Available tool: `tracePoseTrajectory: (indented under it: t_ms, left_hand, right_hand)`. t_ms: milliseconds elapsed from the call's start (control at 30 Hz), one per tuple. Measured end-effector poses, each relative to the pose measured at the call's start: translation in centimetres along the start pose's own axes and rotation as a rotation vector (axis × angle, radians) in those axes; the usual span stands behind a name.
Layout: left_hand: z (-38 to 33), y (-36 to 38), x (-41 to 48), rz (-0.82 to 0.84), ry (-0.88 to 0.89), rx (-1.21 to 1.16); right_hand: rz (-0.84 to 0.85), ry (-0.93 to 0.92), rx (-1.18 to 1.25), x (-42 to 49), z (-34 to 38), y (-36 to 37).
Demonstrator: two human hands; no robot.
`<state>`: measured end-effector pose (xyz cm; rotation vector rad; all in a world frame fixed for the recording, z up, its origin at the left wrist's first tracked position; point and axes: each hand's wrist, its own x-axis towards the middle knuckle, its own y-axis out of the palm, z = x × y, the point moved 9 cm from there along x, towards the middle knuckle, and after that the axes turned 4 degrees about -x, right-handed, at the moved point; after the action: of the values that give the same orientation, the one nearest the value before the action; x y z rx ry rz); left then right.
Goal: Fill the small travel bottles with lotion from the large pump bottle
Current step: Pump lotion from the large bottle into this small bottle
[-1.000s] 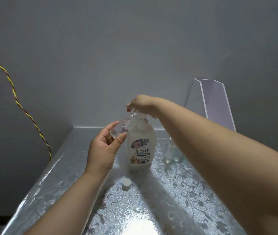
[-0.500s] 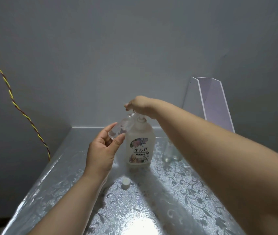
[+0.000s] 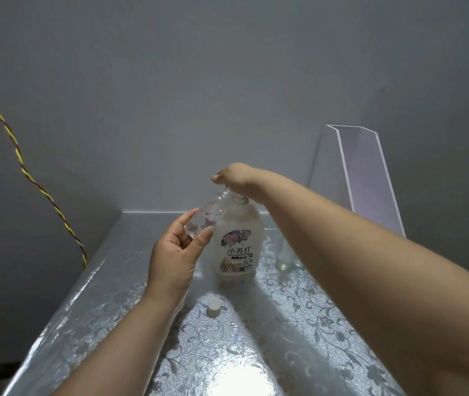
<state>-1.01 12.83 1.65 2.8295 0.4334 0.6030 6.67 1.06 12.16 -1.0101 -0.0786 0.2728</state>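
Note:
The large pump bottle [image 3: 238, 244], white with a flowered label, stands upright near the middle of the table. My right hand [image 3: 234, 178] lies over its pump head, fingers bent down on it, hiding the nozzle. My left hand [image 3: 174, 257] grips a small clear travel bottle [image 3: 209, 217], tilted, with its open neck up against the pump under my right hand. A small white cap [image 3: 214, 305] lies on the table in front of the pump bottle. Another clear small bottle [image 3: 283, 257] stands right of the pump bottle, partly hidden by my right forearm.
The table [image 3: 299, 324] has a shiny silver flowered cover and meets grey walls at the back and left. A clear acrylic stand [image 3: 367, 178] leans at the back right. A yellow-and-red twisted wire [image 3: 27, 172] hangs along the left wall.
The hands and bottles hold nearly the same pose. The camera view has shifted slightly, and my right hand stays on the pump head with the travel bottle's neck beneath it.

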Motion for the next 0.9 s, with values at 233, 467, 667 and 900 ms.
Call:
tracePoseTrajectory:
  t_ms: [233, 467, 667, 900]
  left_hand:
    - [-1.1, 0.3, 0.7, 0.012, 0.023, -0.012]
    - [0.1, 0.0, 0.0, 0.011, -0.01, 0.005]
    - [-0.4, 0.1, -0.2, 0.014, -0.004, 0.002]
    - [-0.9, 0.3, 0.5, 0.024, 0.005, -0.008]
  right_hand:
    - [0.027, -0.011, 0.027, -0.7, 0.5, -1.3]
    - [0.025, 0.005, 0.004, 0.0, -0.2, 0.1]
    - [0.04, -0.006, 0.039, -0.4, 0.2, 0.0]
    - [0.043, -0.012, 0.036, -0.3, 0.2, -0.9]
